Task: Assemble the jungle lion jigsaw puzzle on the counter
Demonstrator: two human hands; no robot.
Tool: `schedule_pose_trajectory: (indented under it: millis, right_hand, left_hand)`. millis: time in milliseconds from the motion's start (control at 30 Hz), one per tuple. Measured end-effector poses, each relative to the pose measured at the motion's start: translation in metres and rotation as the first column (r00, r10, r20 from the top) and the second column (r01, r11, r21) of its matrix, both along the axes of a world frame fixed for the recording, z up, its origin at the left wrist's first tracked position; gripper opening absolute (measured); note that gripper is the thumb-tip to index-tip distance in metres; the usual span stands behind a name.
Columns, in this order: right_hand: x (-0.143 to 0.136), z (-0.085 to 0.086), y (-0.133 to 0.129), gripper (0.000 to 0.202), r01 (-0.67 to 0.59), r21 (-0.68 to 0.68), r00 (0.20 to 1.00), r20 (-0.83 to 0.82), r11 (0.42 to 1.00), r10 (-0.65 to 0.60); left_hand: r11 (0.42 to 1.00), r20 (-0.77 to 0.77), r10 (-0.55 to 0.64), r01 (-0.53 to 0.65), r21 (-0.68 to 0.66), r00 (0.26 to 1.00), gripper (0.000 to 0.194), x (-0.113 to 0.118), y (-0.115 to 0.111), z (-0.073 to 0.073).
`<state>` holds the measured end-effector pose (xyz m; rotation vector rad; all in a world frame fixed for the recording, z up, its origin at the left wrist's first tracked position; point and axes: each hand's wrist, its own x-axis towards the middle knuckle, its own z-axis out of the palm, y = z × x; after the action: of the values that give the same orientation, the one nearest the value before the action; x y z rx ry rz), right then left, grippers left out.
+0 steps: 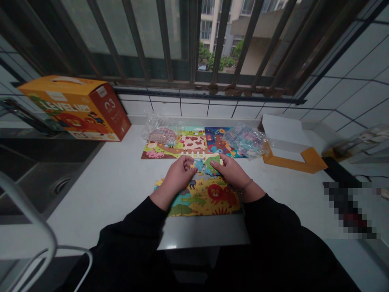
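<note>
My left hand (178, 174) is closed on a light blue puzzle piece (199, 165). Close beside it, my right hand (233, 173) grips a green puzzle piece (212, 163), its thumb on top. Whether the two pieces touch cannot be made out. Below both hands lies a partly joined jigsaw puzzle (194, 198) with a yellow ground, a red lion and a green crocodile. Beyond the hands are a farm picture with a cow (193, 142) and a dark blue animal picture (214, 140), side by side.
Crumpled clear bags of pieces lie at the left (162, 134) and right (246, 140) on the pictures. An orange puzzle box (79, 109) stands back left by the sink (60, 184). An opened white-and-orange carton (288, 162) sits at right. A white cable (45, 227) crosses front left.
</note>
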<state>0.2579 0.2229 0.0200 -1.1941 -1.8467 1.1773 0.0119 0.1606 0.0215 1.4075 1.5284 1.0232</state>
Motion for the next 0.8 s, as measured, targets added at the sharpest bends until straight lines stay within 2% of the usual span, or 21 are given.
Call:
schedule_pose_trajectory:
  millis: [67, 133, 233, 333, 367, 500, 567, 633, 700, 800]
  right_hand:
    - [0.0, -0.001, 0.0, 0.042, -0.026, -0.018, 1.0, -0.018, 1.0, 0.026]
    - [-0.001, -0.001, -0.002, 0.041, -0.081, -0.025, 0.995, -0.06, 0.996, 0.079]
    - [-0.003, -0.004, -0.003, 0.042, -0.139, -0.009, 0.988, -0.075, 0.99, 0.138]
    - [-0.004, -0.007, -0.002, 0.058, -0.151, -0.014, 0.983, -0.108, 0.988, 0.148]
    - [-0.004, -0.007, -0.001, 0.06, -0.143, 0.018, 0.985, -0.095, 0.99, 0.144]
    - [-0.003, -0.004, 0.001, 0.042, -0.151, 0.258, 0.988, 0.076, 0.954, 0.136]
    - [-0.002, 0.001, -0.001, 0.042, -0.165, 0.268, 0.983, 0.121, 0.949, 0.137]
    - [0.0, 0.005, -0.003, 0.043, -0.119, 0.24, 0.988, 0.128, 0.963, 0.09]
    - [0.002, 0.008, -0.004, 0.044, -0.017, 0.236, 0.996, 0.087, 0.972, -0.004]
    - [0.006, 0.006, -0.002, 0.046, 0.108, 0.233, 0.994, -0.011, 0.966, -0.108]
  left_hand:
    - [0.995, -0.017, 0.091, -0.09, 0.032, 0.996, 0.025, -0.003, 0.004, -0.001]
    - [0.99, -0.002, 0.13, -0.13, 0.05, 0.992, 0.02, -0.004, 0.006, -0.003]
    - [0.998, 0.116, 0.04, -0.045, 0.04, 0.992, 0.015, -0.002, 0.005, -0.005]
    - [0.997, 0.155, -0.061, 0.052, 0.062, 0.986, 0.015, 0.002, 0.002, -0.006]
    - [0.995, 0.144, -0.08, 0.07, 0.071, 0.986, 0.016, 0.003, 0.001, -0.005]
    - [0.987, 0.086, -0.152, 0.146, 0.071, 0.985, 0.018, 0.004, -0.004, 0.0]
    - [0.985, 0.059, -0.163, 0.159, 0.074, 0.985, 0.021, 0.003, -0.006, 0.004]
    - [0.986, 0.052, -0.141, 0.135, 0.095, 0.989, 0.027, 0.003, -0.006, 0.007]
    - [0.986, 0.009, -0.109, 0.107, 0.13, 0.994, 0.03, 0.004, -0.007, 0.009]
    - [0.965, -0.2, -0.111, 0.154, 0.211, 0.973, 0.023, 0.004, -0.008, 0.01]
